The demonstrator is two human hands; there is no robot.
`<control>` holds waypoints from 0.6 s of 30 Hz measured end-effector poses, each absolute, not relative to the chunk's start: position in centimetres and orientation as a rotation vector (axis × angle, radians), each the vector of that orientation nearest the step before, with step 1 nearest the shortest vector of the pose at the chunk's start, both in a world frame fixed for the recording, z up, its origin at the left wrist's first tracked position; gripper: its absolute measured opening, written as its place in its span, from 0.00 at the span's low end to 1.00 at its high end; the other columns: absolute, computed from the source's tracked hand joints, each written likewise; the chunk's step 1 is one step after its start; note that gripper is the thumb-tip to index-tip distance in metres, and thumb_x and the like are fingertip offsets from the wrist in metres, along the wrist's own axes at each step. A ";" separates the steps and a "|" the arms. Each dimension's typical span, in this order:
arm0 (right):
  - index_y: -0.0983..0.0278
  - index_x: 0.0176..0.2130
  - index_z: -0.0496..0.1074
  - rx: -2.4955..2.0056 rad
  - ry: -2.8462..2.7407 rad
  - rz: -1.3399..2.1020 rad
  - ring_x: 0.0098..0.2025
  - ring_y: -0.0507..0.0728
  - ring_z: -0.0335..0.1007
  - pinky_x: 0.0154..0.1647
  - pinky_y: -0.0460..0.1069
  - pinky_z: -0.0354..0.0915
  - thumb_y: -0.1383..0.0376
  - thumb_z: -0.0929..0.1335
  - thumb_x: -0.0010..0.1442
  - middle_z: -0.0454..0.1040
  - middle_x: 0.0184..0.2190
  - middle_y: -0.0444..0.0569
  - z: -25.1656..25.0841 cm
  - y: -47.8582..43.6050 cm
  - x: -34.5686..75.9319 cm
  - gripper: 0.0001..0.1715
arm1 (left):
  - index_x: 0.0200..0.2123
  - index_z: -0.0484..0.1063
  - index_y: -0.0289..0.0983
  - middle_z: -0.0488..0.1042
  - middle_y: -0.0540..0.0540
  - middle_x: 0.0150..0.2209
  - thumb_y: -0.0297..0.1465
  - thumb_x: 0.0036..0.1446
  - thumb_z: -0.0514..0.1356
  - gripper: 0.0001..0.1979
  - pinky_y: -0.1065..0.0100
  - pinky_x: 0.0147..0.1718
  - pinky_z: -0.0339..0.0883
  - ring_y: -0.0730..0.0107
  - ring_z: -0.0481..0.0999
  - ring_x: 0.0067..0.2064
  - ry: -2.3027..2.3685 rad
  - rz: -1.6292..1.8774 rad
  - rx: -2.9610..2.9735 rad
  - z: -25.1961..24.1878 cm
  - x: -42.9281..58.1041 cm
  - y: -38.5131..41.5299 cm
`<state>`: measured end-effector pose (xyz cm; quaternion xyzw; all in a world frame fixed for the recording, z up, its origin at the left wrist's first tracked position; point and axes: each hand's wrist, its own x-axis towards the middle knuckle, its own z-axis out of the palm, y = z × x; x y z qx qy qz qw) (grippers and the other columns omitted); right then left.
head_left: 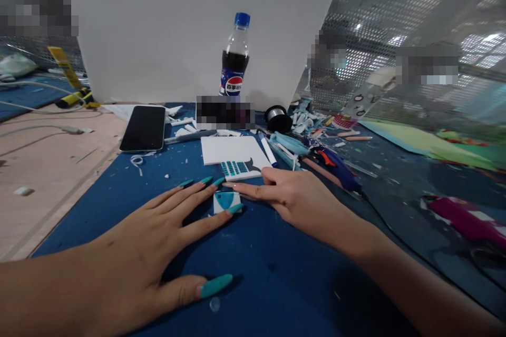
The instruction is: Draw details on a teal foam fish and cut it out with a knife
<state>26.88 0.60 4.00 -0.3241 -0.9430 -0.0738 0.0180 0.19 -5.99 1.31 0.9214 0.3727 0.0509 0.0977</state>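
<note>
A small white card (225,196) with a blue fish-head shape on it lies on the blue mat (253,268). My left hand (158,231), with long teal nails, rests flat and spread beside it. One of its fingertips touches the card's right side, and the thumb is stretched out below. My right hand (294,197) points left with its index finger straight, the tip at the card's upper edge; its other fingers are curled and partly hidden. Just beyond is a white piece (255,174) with rows of teal blocks and a dark tail shape, overlapping a larger white sheet (221,148).
Behind stand a cola bottle (235,63) and a white panel (158,26). A phone (144,129) lies at back left. To the right are a marker (268,150), a wire spool (278,118), a blue glue gun (342,171) with a cord, scraps and a magenta object (466,218).
</note>
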 end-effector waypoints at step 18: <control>0.44 0.60 0.67 -0.966 -2.899 -0.186 0.24 0.50 0.57 0.25 0.44 0.50 0.77 0.62 0.63 0.67 0.28 0.46 3.7 0.8 26.8 0.35 | 0.69 0.37 0.57 0.45 0.46 0.70 0.53 0.61 0.55 0.40 0.34 0.56 0.60 0.35 0.55 0.66 1.096 0.193 2.762 1.1 0.2 -5.9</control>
